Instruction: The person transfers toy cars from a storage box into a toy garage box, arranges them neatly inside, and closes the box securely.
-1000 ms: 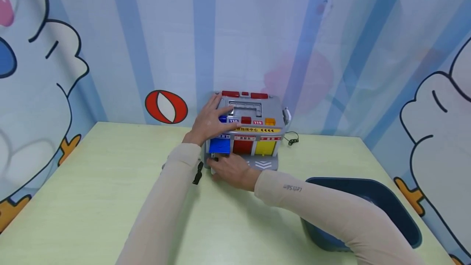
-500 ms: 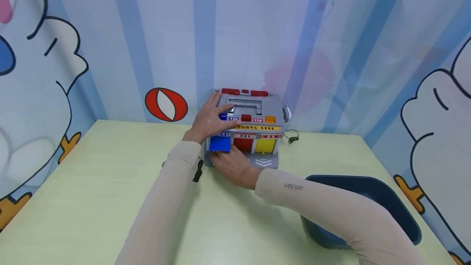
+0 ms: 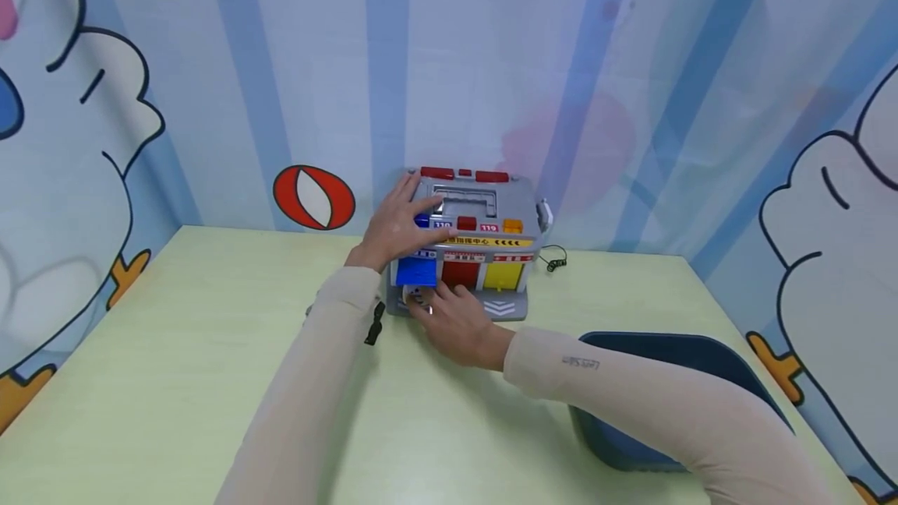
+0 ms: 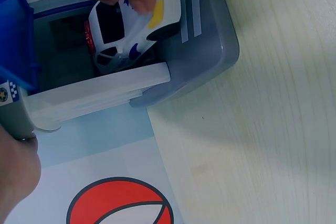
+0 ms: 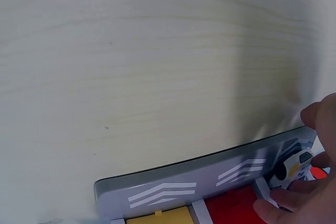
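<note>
A grey toy rescue garage (image 3: 519,197) stands at the back of the table. Its blue door (image 3: 416,272) is swung up; the red door (image 3: 461,274) and yellow door (image 3: 503,276) hang down. My left hand (image 3: 396,228) rests on the roof's left side, thumb and fingers spread. In the blue doorway a white toy car (image 4: 134,30) with blue and yellow marks sits partly inside, its front end over the grey ramp. My right hand (image 3: 459,326) reaches to it, fingertips touching the car's top and side. The thumb stands apart from the car in the right wrist view.
A dark blue bin (image 3: 652,345) stands at the table's right, partly behind my right forearm. A thin black coiled cord (image 3: 556,263) lies right of the garage. A black strap (image 3: 375,324) hangs near my left wrist. A patterned curtain (image 3: 316,84) rises behind.
My right hand first moved in under the blue door, then drew back slightly to the right, and the car's white front shows more. My left hand stays on the roof.
</note>
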Tool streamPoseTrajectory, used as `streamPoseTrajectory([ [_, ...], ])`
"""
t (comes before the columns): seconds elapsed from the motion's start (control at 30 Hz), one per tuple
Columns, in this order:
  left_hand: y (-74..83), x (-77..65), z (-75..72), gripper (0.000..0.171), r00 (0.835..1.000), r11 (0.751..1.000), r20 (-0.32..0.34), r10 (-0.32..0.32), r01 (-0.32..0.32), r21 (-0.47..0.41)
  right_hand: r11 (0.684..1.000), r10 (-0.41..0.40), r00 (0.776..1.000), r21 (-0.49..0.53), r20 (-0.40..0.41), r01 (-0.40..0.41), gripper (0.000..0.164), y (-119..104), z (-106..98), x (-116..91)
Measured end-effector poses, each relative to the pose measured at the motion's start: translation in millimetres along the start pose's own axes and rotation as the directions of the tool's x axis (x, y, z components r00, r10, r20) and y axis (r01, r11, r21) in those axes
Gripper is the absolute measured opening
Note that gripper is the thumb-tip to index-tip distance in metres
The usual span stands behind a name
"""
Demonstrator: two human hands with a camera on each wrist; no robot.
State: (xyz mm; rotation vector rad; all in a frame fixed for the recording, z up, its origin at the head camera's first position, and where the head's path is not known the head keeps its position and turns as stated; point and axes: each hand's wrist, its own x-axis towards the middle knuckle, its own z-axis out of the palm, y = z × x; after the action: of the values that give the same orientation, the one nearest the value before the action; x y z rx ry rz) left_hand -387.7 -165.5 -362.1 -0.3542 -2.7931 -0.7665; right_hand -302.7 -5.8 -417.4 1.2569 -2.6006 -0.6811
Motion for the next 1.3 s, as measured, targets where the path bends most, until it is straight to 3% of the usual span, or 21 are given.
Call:
streamPoseTrajectory([
  [0.5,2.7,1.4,-0.5,0.079,1.0,1.0,0.006,0.003,-0.003,0.002,1.0,-0.011,1.0,-0.025,0.012,0.011,0.065,-0.6,0.1,-6.2],
  [0.83,-0.5,1.4,0.7,0.079,1.0,1.0,0.003,0.0,0.0,-0.01,1.0,-0.021,1.0,-0.006,0.003,0.021,0.06,-1.7,2.3,-10.0],
  [1.3,0.1,2.5,1.2,0.079,1.0,1.0,0.007,-0.002,0.002,0.01,0.999,-0.019,0.997,-0.034,0.079,0.022,0.055,0.1,3.8,-7.2],
])
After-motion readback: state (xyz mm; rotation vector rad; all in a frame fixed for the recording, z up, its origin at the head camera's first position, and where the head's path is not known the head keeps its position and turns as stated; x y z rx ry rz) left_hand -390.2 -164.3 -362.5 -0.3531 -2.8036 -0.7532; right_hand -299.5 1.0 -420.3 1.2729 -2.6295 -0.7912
